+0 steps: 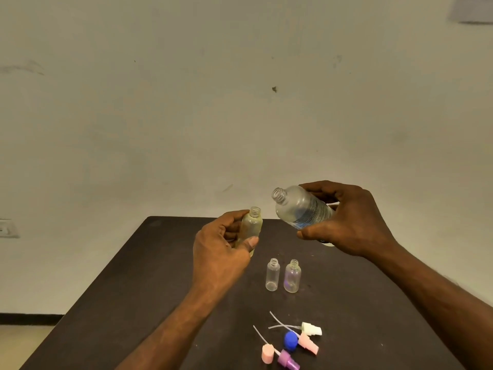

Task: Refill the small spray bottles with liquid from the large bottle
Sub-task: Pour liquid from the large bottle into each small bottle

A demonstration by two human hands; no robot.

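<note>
Pour about to start, nothing filled yet

Right hand (354,220) gripped the tilted large bottle (301,208), left hand (221,252) clamped one small bottle (252,225) above the tabletop (133,289); two empties (272,275) waited mid-tabletop, uncapped.

The scene is lit dimly and evenly, with a yellowish cast on the wall (240,102). Only soft shadows are cast on the dark counter (133,276). Fine detail is softened throughout, and straight lines are bent slightly near the edges.
</note>
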